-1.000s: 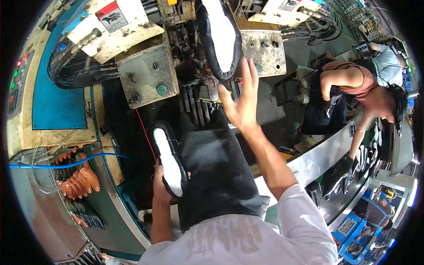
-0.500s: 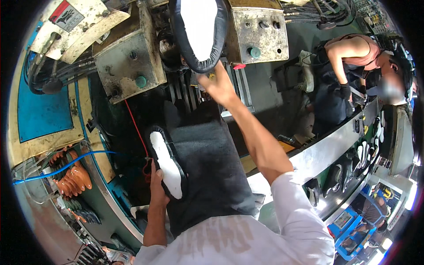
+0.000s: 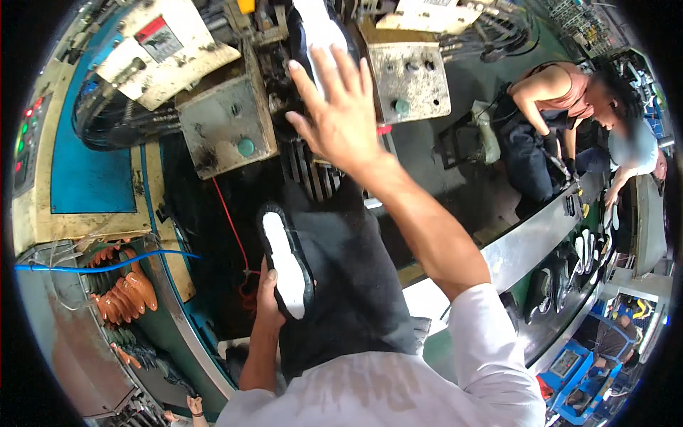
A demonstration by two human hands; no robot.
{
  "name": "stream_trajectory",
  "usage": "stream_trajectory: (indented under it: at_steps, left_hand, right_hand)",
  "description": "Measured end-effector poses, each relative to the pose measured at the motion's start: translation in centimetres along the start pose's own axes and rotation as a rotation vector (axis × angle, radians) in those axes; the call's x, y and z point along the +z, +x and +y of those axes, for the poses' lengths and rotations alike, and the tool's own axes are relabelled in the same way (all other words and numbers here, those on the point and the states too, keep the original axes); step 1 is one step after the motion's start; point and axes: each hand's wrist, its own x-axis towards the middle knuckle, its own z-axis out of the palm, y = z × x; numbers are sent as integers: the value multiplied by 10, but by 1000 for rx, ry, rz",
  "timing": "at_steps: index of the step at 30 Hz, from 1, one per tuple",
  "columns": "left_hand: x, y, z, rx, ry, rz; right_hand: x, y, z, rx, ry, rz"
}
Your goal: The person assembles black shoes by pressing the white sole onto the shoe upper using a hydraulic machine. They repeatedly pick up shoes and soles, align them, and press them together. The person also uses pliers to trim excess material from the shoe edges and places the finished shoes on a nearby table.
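My left hand (image 3: 266, 295) is closed round the side of a black shoe upper (image 3: 287, 263), which rests over my dark-trousered leg with its long white bottom facing up. A second, similar shoe upper (image 3: 313, 25) sits in the machine ahead of me, also white side up. Over its near end my right hand (image 3: 343, 114) lies with fingers spread, the fingertips on or just above the white bottom; contact is hard to tell. Nothing is gripped in that hand. Part of this shoe is hidden beneath it.
Worn metal control boxes with green buttons flank the machine, one at left (image 3: 224, 128) and one at right (image 3: 409, 78). Orange shoe lasts (image 3: 128, 292) stand at left. A conveyor (image 3: 526, 235) carrying shoe parts runs along the right, where a co-worker (image 3: 548, 107) sits.
My right hand has gone from the machine shoe's near end to above its white bottom, fingers now spread. My left hand keeps hold of the other shoe upper. The whole view has shifted slightly.
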Motion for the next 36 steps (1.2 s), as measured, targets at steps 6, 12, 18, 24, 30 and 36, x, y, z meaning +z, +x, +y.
stream_trajectory:
  at_steps: [6,12,18,24,30,36]
  left_hand:
    - [7,-9,-5,27,-147,-55]
    - [25,7,18,76,-84,-165]
    - [26,47,47,248,249,-108]
    - [57,63,70,329,439,17]
    - [60,74,70,428,616,-9]
    - [66,63,80,285,246,-104]
  right_hand:
    - [19,1,-9,41,-26,67]
    - [35,35,4,30,-27,116]
    - [58,96,29,-18,-178,150]
    - [67,137,38,-5,-122,-7]
    - [65,141,45,-15,-74,-88]
    - [48,153,59,-23,-5,-161]
